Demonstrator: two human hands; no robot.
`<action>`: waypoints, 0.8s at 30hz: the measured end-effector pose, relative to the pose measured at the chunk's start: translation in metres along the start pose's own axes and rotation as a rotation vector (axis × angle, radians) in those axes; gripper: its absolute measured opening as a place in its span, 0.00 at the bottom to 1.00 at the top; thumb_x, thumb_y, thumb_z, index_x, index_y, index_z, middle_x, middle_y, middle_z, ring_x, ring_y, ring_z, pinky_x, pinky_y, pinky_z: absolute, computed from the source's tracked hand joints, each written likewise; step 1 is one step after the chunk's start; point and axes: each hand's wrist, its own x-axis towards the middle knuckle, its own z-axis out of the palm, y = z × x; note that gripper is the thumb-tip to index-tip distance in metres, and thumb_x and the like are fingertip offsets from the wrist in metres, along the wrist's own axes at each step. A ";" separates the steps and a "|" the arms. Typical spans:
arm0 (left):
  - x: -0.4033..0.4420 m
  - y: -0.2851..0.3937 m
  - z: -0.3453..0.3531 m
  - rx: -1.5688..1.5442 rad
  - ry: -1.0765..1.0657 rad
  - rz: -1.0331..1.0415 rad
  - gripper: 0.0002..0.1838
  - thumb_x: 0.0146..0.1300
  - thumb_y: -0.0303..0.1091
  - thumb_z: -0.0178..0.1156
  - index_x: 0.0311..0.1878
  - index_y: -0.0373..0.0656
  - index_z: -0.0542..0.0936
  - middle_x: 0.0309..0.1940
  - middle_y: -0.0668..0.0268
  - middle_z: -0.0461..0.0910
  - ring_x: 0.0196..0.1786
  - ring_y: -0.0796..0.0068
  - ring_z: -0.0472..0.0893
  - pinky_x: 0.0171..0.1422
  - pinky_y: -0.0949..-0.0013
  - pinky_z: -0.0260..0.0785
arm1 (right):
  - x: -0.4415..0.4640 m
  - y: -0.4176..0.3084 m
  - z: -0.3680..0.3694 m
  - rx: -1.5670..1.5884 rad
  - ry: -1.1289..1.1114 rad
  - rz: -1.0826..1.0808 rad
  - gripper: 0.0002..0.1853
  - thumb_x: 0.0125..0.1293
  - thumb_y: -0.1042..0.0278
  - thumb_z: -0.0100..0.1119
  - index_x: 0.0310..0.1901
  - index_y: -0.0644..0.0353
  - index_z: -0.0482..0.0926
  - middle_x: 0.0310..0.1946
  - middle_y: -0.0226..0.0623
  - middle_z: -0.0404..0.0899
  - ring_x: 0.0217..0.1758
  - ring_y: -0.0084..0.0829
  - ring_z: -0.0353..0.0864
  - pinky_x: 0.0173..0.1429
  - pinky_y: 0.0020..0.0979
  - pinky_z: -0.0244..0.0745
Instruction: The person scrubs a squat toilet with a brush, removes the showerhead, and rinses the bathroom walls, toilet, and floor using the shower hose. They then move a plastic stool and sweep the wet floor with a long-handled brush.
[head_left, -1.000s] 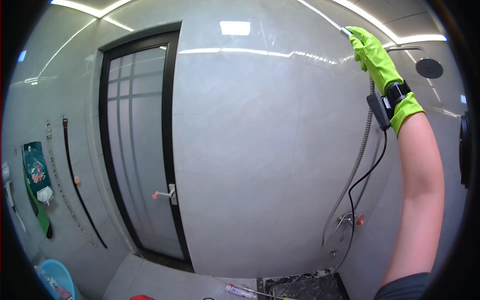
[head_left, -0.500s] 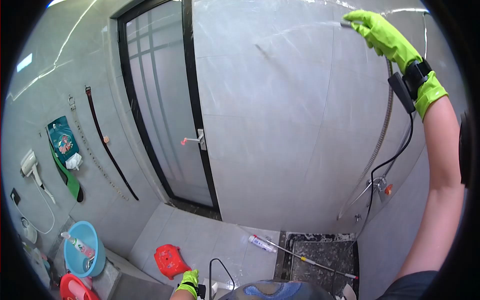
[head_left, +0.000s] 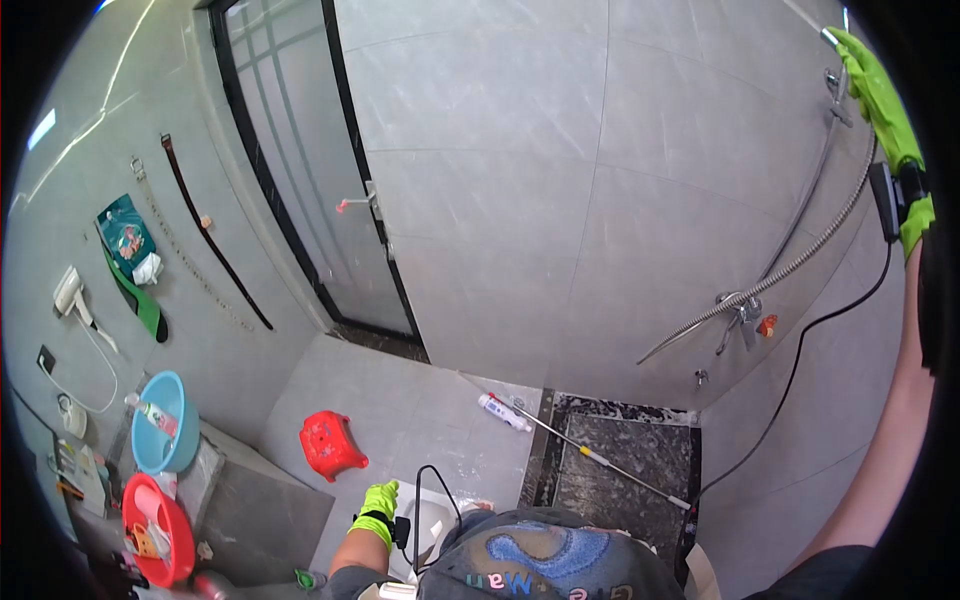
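Silvery shower hose [head_left: 785, 269]; closely ribbed, gently curved

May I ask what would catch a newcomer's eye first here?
Probably the lime-green gloves: the right grip at upper right, the left grip near the bottom, left of centre. Next, the red stool on the grey floor, then the blue basin at lower left.

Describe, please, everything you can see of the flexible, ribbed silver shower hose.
The flexible, ribbed silver shower hose looks slender and metallic. Its upper end disappears behind the bright-green-gloved right hand. From there it hangs in a long curve, down and leftward, crossing the shiny chrome mixer tap on the grey tiled wall. Whether it touches the tap, or loops back at its lowest point, is unclear.
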 end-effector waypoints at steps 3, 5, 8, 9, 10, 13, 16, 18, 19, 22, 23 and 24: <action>-0.004 -0.007 0.035 -0.518 -0.064 -0.211 0.06 0.60 0.37 0.63 0.31 0.48 0.77 0.16 0.72 0.72 0.16 0.71 0.72 0.20 0.67 0.60 | -0.018 0.025 0.021 0.019 -0.135 0.004 0.16 0.70 0.67 0.50 0.58 0.59 0.75 0.23 0.30 0.73 0.18 0.21 0.68 0.21 0.23 0.65; -0.040 -0.004 0.044 -0.467 0.013 -0.123 0.16 0.62 0.44 0.62 0.35 0.38 0.83 0.26 0.64 0.80 0.24 0.70 0.74 0.31 0.64 0.68 | -0.015 0.064 0.059 -0.011 -0.227 -0.006 0.16 0.71 0.65 0.50 0.59 0.52 0.75 0.20 0.25 0.66 0.16 0.18 0.59 0.18 0.22 0.57; -0.097 0.013 0.046 -0.559 0.080 -0.253 0.16 0.61 0.44 0.63 0.35 0.38 0.83 0.26 0.64 0.80 0.24 0.71 0.73 0.32 0.64 0.68 | -0.032 0.076 0.111 0.007 -0.397 -0.021 0.16 0.72 0.62 0.50 0.59 0.48 0.75 0.19 0.19 0.62 0.15 0.14 0.52 0.17 0.21 0.51; -0.108 0.006 0.046 -0.577 0.091 -0.279 0.16 0.61 0.43 0.63 0.35 0.38 0.82 0.26 0.64 0.80 0.24 0.71 0.74 0.31 0.64 0.68 | -0.036 0.077 0.126 -0.011 -0.444 -0.062 0.15 0.72 0.63 0.49 0.58 0.50 0.76 0.19 0.20 0.62 0.16 0.15 0.54 0.17 0.22 0.51; -0.118 -0.002 0.045 -0.593 0.101 -0.303 0.15 0.61 0.43 0.63 0.35 0.38 0.82 0.27 0.64 0.80 0.24 0.71 0.74 0.31 0.64 0.68 | -0.051 0.056 0.133 -0.029 -0.471 -0.063 0.15 0.72 0.64 0.49 0.57 0.51 0.76 0.18 0.21 0.62 0.16 0.15 0.55 0.17 0.22 0.52; -0.135 -0.066 0.039 -0.314 0.132 -0.146 0.15 0.61 0.41 0.61 0.34 0.37 0.82 0.24 0.62 0.80 0.22 0.70 0.74 0.29 0.64 0.66 | -0.070 0.030 0.157 -0.007 -0.482 -0.058 0.17 0.71 0.67 0.51 0.60 0.52 0.75 0.20 0.20 0.63 0.18 0.15 0.56 0.19 0.21 0.54; -0.155 -0.094 0.026 -0.206 0.216 -0.074 0.13 0.62 0.40 0.61 0.35 0.37 0.81 0.23 0.62 0.78 0.18 0.72 0.71 0.23 0.66 0.62 | -0.072 0.030 0.182 0.087 -0.504 -0.103 0.17 0.71 0.67 0.51 0.60 0.52 0.76 0.21 0.21 0.66 0.19 0.16 0.58 0.20 0.22 0.57; -0.162 -0.097 0.020 -0.479 0.261 -0.238 0.12 0.62 0.39 0.61 0.36 0.38 0.80 0.23 0.63 0.77 0.17 0.73 0.70 0.21 0.67 0.61 | -0.079 0.035 0.202 0.155 -0.515 -0.137 0.17 0.71 0.67 0.50 0.59 0.51 0.76 0.21 0.22 0.67 0.19 0.16 0.59 0.20 0.23 0.59; -0.161 -0.100 0.020 -0.670 0.307 -0.356 0.11 0.62 0.38 0.61 0.36 0.39 0.79 0.22 0.64 0.76 0.17 0.74 0.69 0.20 0.68 0.61 | -0.086 0.033 0.207 0.115 -0.584 -0.124 0.17 0.70 0.68 0.50 0.59 0.52 0.77 0.22 0.22 0.69 0.19 0.17 0.59 0.21 0.23 0.59; -0.166 -0.121 0.009 -0.391 0.339 -0.074 0.09 0.63 0.38 0.61 0.34 0.41 0.77 0.22 0.65 0.74 0.17 0.73 0.68 0.20 0.68 0.60 | -0.108 0.032 0.218 -0.021 -0.671 -0.066 0.18 0.71 0.67 0.50 0.61 0.53 0.76 0.21 0.21 0.67 0.20 0.17 0.60 0.23 0.22 0.59; -0.169 -0.132 0.002 -0.164 0.308 0.126 0.09 0.63 0.37 0.61 0.33 0.42 0.77 0.22 0.65 0.74 0.17 0.73 0.68 0.20 0.68 0.59 | -0.110 0.042 0.220 0.075 -0.633 0.007 0.18 0.71 0.66 0.50 0.61 0.52 0.76 0.22 0.22 0.68 0.20 0.17 0.61 0.23 0.23 0.60; -0.168 -0.137 -0.004 -0.060 0.265 0.195 0.09 0.64 0.37 0.60 0.32 0.43 0.76 0.21 0.66 0.73 0.17 0.73 0.67 0.20 0.68 0.59 | -0.110 0.059 0.218 0.166 -0.589 0.080 0.18 0.71 0.66 0.50 0.61 0.50 0.76 0.22 0.24 0.68 0.19 0.18 0.62 0.23 0.23 0.61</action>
